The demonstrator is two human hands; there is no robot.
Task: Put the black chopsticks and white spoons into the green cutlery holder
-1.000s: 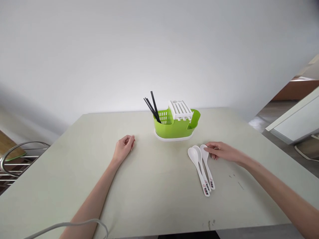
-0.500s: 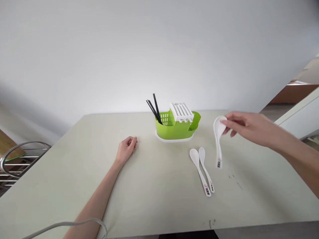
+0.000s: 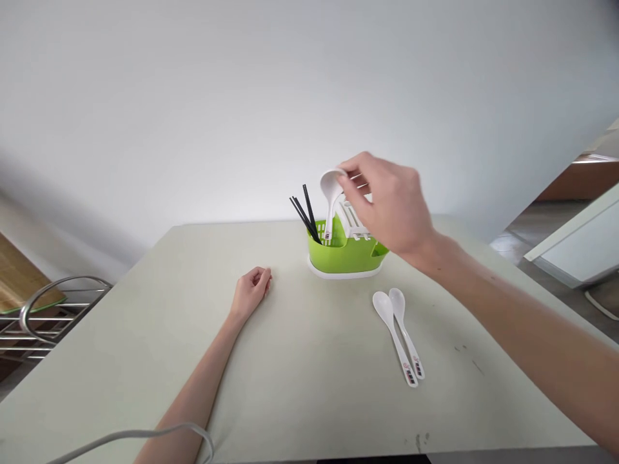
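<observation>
Pinched by its bowl in my right hand (image 3: 389,200) is a white spoon (image 3: 331,190), its labelled handle pointing down at the left compartment of a green cutlery holder (image 3: 338,258). Whether the handle tip is inside the compartment or just in front of it, I cannot tell. Black chopsticks (image 3: 305,216) lean in that same compartment. My hand hides part of the holder's white slotted top (image 3: 349,218) and its right end. My left hand (image 3: 252,290) rests on the table, fingers curled closed, left of the holder; nothing shows in it.
Two white spoons (image 3: 397,338) lie side by side on the pale table (image 3: 300,361), right of centre. A grey cable (image 3: 130,435) crosses my left forearm. A metal rack (image 3: 53,316) stands beyond the table's left edge, and a wall (image 3: 242,116) rises behind.
My right hand has carried the spoon leftward from the table's right side to above the holder's left compartment. My left hand has stayed where it was. The view has shifted slightly.
</observation>
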